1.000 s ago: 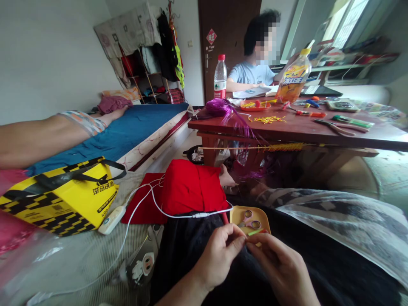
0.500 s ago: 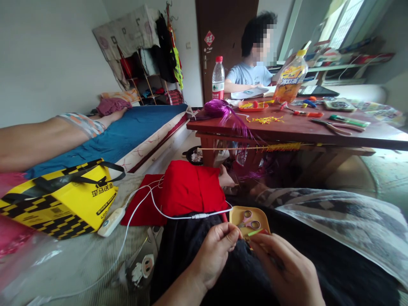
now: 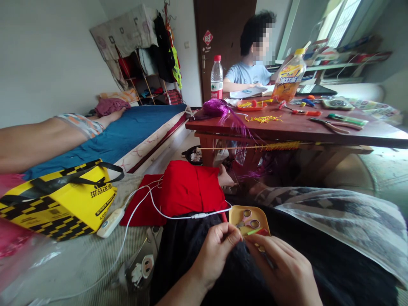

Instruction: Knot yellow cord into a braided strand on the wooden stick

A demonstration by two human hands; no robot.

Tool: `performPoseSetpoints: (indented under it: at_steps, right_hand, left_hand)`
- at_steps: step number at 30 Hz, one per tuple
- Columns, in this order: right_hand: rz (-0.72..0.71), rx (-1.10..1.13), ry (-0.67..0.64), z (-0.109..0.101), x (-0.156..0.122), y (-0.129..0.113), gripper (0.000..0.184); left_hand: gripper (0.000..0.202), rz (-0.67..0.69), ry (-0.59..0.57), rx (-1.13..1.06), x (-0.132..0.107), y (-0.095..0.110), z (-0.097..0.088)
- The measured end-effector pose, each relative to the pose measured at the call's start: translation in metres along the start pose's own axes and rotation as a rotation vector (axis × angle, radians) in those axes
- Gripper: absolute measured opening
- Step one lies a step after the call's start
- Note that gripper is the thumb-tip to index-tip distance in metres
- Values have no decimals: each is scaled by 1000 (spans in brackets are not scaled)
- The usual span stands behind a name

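Observation:
My left hand (image 3: pixel 214 251) and my right hand (image 3: pixel 283 272) meet low in the middle of the view, over my dark-clothed lap. Both pinch a small thing between the fingertips, too small to name. Just beyond the fingertips a yellow tray (image 3: pixel 235 213) lies on my lap. It holds small pink-handled scissors (image 3: pixel 249 221) and a green and red strip (image 3: pixel 256 231).
A red cushion (image 3: pixel 189 187) and a white cable (image 3: pixel 149 196) lie ahead, a yellow and black bag (image 3: pixel 60 199) to the left. A low red-brown table (image 3: pixel 296 129) carries bottles, pliers, purple strands and yellow bits. A person sits behind it. Another lies on the blue bed (image 3: pixel 127 127).
My hands stayed joined at the fingertips and shifted slightly; the right hand turned a little. The view drifted a bit to the right.

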State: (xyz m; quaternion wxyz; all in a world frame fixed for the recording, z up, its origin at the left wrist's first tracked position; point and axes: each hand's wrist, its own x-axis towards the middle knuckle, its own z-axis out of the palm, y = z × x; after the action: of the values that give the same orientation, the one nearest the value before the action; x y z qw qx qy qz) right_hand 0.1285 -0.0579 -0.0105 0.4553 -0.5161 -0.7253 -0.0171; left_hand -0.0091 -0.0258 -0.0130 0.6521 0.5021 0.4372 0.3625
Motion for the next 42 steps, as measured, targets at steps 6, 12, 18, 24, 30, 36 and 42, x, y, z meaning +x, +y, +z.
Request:
performPoseSetpoints:
  at_steps: [6, 12, 18, 24, 30, 36, 42]
  right_hand:
    - [-3, -16, 11, -1, -1, 0, 24]
    - [-7, -16, -14, 1, -1, -1, 23]
    - [-1, -11, -103, 3, -7, 3, 15]
    - [41, 47, -118, 6, -9, 3, 14]
    - [65, 84, -146, 6, -10, 2, 16]
    - [66, 101, -149, 7, -10, 1, 15]
    - [117, 145, -144, 9, -12, 2, 11]
  left_hand:
    - [32, -2, 1, 52, 0, 1, -1]
    - [34, 25, 2, 147, 0, 4, 0]
    - [37, 73, 1, 235, -1, 9, 0]
    - [38, 77, -13, 248, -2, 9, 1]
    - [37, 73, -17, 229, -2, 8, 1]
    - [37, 73, -3, 231, -3, 9, 1]
    - [32, 107, 14, 276, -5, 7, 2]
